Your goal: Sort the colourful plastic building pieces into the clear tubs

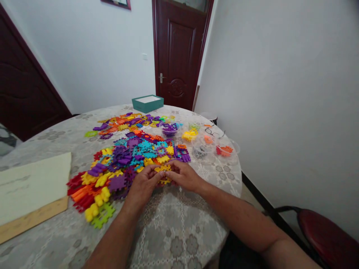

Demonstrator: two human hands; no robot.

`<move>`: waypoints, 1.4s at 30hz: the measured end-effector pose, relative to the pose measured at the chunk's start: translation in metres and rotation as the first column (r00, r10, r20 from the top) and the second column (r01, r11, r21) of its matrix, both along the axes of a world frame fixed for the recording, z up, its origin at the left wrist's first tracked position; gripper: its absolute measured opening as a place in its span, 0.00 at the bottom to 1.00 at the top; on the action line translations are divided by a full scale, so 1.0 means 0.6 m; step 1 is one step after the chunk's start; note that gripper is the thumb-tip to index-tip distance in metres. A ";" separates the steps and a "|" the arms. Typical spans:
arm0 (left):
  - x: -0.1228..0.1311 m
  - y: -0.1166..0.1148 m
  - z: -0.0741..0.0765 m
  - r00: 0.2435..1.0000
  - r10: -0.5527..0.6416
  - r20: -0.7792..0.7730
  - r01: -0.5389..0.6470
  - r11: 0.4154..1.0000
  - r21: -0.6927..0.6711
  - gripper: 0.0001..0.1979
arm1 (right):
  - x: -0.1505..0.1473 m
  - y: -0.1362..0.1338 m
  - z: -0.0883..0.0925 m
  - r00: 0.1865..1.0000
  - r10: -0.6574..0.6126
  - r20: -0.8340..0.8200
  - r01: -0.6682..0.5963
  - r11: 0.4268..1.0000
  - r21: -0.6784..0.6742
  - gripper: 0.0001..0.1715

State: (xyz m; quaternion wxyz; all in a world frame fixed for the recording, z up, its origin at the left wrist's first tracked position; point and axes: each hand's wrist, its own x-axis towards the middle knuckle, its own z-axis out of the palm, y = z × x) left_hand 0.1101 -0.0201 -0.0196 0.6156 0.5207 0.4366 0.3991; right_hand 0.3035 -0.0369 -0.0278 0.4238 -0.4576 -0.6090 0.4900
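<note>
Between both hands is a yellow toothed plastic building piece, held just in front of a heap of loose pieces. My left hand grips its left side, with the thumb on top. My right hand closes on its right side, the thumb meeting the left one near the middle. Fingers cover part of the piece. Beyond the hands spreads the heap of purple, blue, yellow, red and orange interlocking pieces, with a lime green piece at its near edge.
Clear plastic bowls with sorted pieces stand at the right, one with purple pieces, another with orange-red pieces. Eyeglasses lie behind them. A teal box sits at the far edge. At left is a cream board; a red chair stands right.
</note>
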 end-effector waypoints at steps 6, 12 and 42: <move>0.005 -0.001 -0.010 0.991 0.026 0.135 -0.016 0.997 -0.072 0.27 | 0.009 0.014 -0.016 0.980 -0.070 -0.185 0.046 0.991 -0.129 0.26; 0.010 -0.004 -0.015 0.982 0.078 0.172 -0.064 0.994 -0.086 0.23 | 0.013 0.014 -0.019 0.979 -0.033 -0.199 0.006 0.991 -0.136 0.26; -0.001 -0.020 0.027 0.919 0.244 -0.309 -0.105 0.908 0.405 0.11 | 0.219 0.219 0.144 0.378 -0.668 0.642 0.311 0.744 0.591 0.25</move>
